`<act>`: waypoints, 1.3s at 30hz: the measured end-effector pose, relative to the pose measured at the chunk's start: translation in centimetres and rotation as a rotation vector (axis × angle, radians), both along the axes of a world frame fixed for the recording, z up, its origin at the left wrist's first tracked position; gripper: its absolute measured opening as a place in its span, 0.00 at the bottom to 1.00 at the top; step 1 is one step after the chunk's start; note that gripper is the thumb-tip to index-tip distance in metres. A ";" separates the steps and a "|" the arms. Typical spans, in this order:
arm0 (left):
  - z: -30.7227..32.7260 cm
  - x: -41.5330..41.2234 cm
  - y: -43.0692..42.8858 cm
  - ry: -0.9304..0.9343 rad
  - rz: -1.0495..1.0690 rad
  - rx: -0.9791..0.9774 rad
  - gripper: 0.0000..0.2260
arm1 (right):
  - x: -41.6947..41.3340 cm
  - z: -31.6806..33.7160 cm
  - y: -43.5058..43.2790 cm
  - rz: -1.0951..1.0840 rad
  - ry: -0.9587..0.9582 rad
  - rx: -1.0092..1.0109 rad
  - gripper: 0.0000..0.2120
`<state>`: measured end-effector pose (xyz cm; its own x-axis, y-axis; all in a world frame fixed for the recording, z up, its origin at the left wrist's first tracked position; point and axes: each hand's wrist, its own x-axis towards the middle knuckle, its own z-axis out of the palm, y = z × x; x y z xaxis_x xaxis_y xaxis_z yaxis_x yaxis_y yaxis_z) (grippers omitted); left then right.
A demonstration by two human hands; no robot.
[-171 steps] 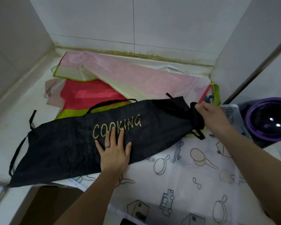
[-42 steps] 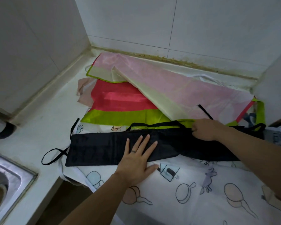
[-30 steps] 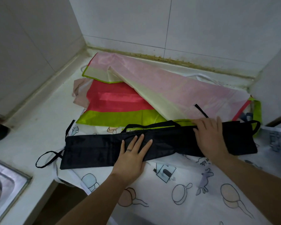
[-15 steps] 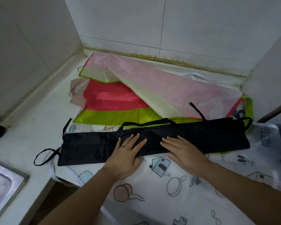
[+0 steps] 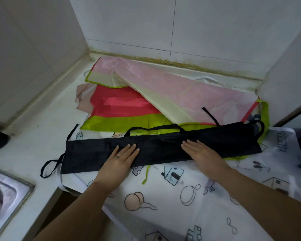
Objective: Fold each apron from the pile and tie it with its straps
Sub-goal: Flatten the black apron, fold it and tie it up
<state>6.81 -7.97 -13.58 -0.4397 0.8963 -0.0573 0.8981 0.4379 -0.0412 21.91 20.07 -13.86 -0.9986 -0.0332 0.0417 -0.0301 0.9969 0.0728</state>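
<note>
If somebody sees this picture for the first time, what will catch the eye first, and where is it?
First, the black apron, folded into a long narrow strip across the middle of the counter, with the left hand and the right hand pressing flat on it. Behind it lies a bright pile: a red and green apron under a pale pink apron. In front spreads a white cloth printed with cartoon drawings.

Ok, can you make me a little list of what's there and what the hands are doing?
place: kitchen counter beside a sink
black apron: folded into a long strip, straps loose
left hand: flat on the strip
right hand: flat on the strip
partly under it: white apron with drawings
behind: pink apron over a red and green apron
tied: not yet
</note>
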 end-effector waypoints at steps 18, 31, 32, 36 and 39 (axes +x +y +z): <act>2.2 -3.1 -5.3 -0.170 0.433 -0.284 0.34 | 1.2 3.5 3.9 -0.302 -0.454 -0.017 0.45; 2.7 1.1 1.8 -0.193 0.147 -0.224 0.34 | 0.0 6.2 4.7 -0.130 -0.487 0.145 0.40; 2.4 1.0 1.9 -0.178 0.148 -0.240 0.34 | 0.0 6.0 4.5 -0.042 -0.318 0.179 0.41; 2.5 1.2 2.6 -0.167 0.176 -0.211 0.32 | -0.7 3.3 1.9 0.139 -0.013 0.095 0.33; 3.2 0.8 2.6 -0.181 0.172 -0.156 0.29 | -1.5 1.8 0.8 0.138 -0.045 -0.019 0.27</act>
